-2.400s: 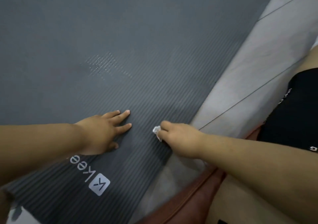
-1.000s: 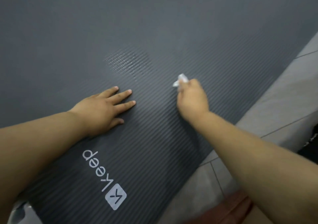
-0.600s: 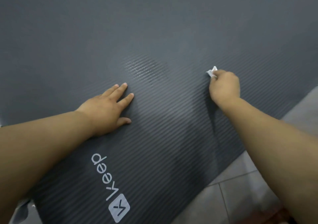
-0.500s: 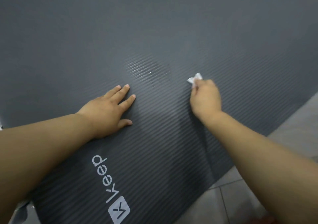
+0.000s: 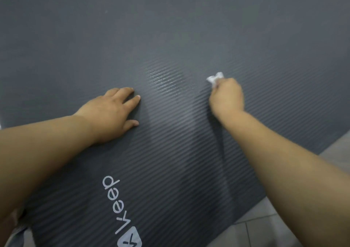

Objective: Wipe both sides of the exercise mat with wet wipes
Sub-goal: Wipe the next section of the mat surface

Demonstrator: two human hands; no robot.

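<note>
While left hand [image 5: 111, 112] lies flat on the ribbed mat [image 5: 170, 28] over tiles [image 5: 265, 231], right hand [image 5: 226, 96] clutches a wipe [image 5: 214, 78].

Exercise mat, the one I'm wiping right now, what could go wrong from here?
1. The wet wipe is bunched small in the right hand, so each pass likely covers a narrow strip, and bands of the exercise mat may get missed.
2. A glossy wet patch lies just beyond the left hand, which presses flat on the mat. Leaning onto it might make the palm slip.
3. The mat's ribbed grooves may trap moisture.
</note>
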